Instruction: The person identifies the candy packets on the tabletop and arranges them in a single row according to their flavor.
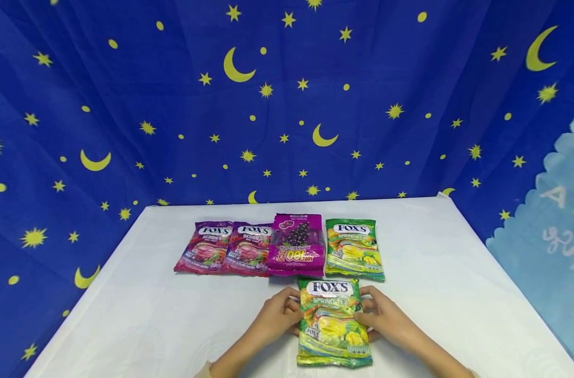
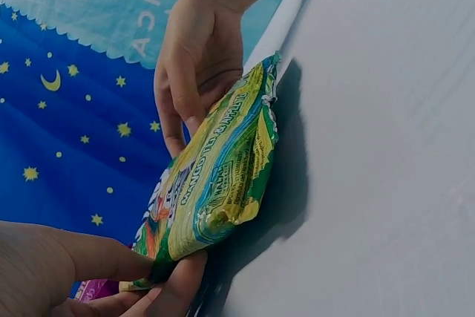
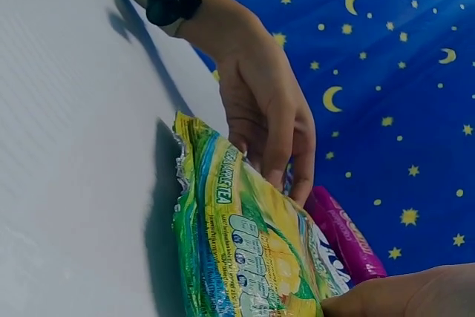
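Observation:
Between both hands is a green and yellow Fox's Spring Tea candy bag [image 1: 333, 325], near the front of the table. My left hand [image 1: 279, 313] pinches its left edge, thumb on the front and fingers behind. On the opposite edge, my right hand [image 1: 383, 317] grips the bag the same way. In the left wrist view the bag [image 2: 215, 161] is tilted, its lower edge close to the white surface and casting a shadow. Behind it lies a row: two Fox's Berries bags [image 1: 206, 249] [image 1: 249, 251], a purple candy bag [image 1: 297, 244] printed upside down, and another Spring Tea bag [image 1: 354, 249].
A white-covered table [image 1: 164, 315] lies under the bags. At the back and sides hangs a blue cloth [image 1: 287, 105] with yellow moons and stars. A light blue panel with white letters [image 1: 551, 252] is at the right.

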Tool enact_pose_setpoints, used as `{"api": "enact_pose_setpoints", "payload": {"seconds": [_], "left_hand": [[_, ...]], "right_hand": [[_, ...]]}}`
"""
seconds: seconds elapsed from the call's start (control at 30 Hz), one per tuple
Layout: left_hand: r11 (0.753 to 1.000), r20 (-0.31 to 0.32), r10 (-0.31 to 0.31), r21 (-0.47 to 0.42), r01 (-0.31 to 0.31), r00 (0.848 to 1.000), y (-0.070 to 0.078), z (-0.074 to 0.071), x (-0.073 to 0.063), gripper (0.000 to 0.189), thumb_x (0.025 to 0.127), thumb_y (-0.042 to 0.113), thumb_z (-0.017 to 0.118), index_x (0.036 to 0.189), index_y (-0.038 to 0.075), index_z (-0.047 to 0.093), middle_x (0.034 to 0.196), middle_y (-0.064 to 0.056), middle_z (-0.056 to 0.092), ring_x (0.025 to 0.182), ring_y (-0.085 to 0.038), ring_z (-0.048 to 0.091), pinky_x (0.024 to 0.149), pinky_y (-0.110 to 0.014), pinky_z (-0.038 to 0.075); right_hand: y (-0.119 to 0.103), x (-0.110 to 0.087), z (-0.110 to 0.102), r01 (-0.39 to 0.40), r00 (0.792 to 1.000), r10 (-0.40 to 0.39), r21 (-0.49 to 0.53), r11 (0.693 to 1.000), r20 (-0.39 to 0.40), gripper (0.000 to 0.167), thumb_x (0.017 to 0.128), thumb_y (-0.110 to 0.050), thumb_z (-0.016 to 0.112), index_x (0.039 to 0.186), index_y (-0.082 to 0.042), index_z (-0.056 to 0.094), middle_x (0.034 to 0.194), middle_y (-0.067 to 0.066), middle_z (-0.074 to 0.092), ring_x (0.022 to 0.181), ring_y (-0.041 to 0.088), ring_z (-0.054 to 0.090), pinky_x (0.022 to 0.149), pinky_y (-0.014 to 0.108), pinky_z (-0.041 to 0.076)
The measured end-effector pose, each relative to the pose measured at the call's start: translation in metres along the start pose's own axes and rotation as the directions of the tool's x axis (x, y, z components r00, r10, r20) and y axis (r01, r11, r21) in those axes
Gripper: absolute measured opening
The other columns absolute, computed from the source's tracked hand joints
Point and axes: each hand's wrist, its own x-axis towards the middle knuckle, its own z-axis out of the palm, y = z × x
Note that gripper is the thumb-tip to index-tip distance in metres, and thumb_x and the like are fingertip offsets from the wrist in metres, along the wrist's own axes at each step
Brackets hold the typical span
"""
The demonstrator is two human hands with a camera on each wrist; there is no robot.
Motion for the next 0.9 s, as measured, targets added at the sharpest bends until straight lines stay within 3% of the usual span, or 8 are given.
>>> {"api": "enact_pose_setpoints", "payload": {"seconds": [0.3, 0.57, 0.9], "left_hand": [[0.998, -0.026, 0.064, 0.027, -0.063, 0.998, 0.003, 0.005, 0.001, 0.030, 0.086, -0.002, 0.064, 0.116, -0.003, 0.056, 0.083, -0.007, 0.065, 0.065, -0.019, 0.064, 0.057, -0.030, 0.057], [0.993, -0.088, 0.115, -0.018, -0.117, 0.989, 0.003, 0.008, 0.002, 0.033, 0.086, -0.003, 0.067, 0.118, -0.004, 0.058, 0.083, -0.008, 0.066, 0.068, -0.018, 0.065, 0.058, -0.029, 0.057], [0.983, -0.087, 0.133, -0.116, -0.143, 0.987, 0.007, 0.012, 0.000, 0.037, 0.086, -0.004, 0.067, 0.121, -0.005, 0.057, 0.086, -0.013, 0.067, 0.070, -0.018, 0.066, 0.060, -0.032, 0.058]], "right_hand": [[-0.003, -0.004, -0.008, 0.066, 0.998, -0.066, -0.002, 0.998, -0.025, 0.065, 0.091, -0.009, 0.064, 0.138, 0.012, 0.025, 0.096, 0.013, 0.063, 0.078, 0.031, 0.067, 0.058, 0.044, 0.057], [-0.005, -0.006, -0.011, 0.121, 0.989, -0.123, -0.023, 0.992, -0.078, 0.066, 0.091, -0.009, 0.065, 0.138, 0.012, 0.023, 0.096, 0.015, 0.061, 0.071, 0.028, 0.065, 0.054, 0.041, 0.056], [-0.009, -0.014, -0.013, 0.129, 0.982, -0.130, -0.017, 0.991, -0.136, 0.065, 0.089, -0.007, 0.065, 0.138, 0.009, 0.026, 0.097, 0.014, 0.059, 0.078, 0.022, 0.064, 0.062, 0.033, 0.055]]}}
